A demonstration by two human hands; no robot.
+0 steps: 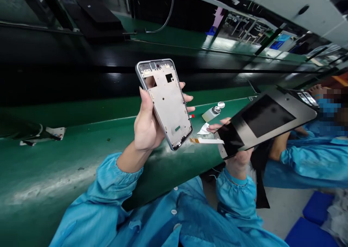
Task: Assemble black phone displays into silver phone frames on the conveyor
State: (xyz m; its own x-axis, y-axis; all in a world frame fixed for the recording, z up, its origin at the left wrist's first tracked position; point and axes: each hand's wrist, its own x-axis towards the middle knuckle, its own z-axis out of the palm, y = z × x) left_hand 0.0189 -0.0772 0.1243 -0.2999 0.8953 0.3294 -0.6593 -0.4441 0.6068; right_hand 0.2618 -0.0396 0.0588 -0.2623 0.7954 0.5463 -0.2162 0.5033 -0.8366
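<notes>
On the green tabletop (89,149), toward its far edge and right of the middle, stands a small translucent bottle (208,115); its metal cap (221,104) is flipped open and pale yellowish content shows through the wall. A crumpled white wipe (203,128) lies just on the near side of it.

The left hand (148,131) is partly closed around a phone frame (168,105), thumb along one long side and fingertips showing past the other. The frame is tilted up above the middle of the tabletop, its pale inner face toward the camera.

The right hand (240,160) is partly curled around the lower end of a dark panel (268,116), fingers showing at both sides, above the tabletop's near right part. A white ribbon strip (210,141) with an orange end juts from the panel toward the frame. A co-worker's blue sleeve (312,158) shows farther right.
</notes>
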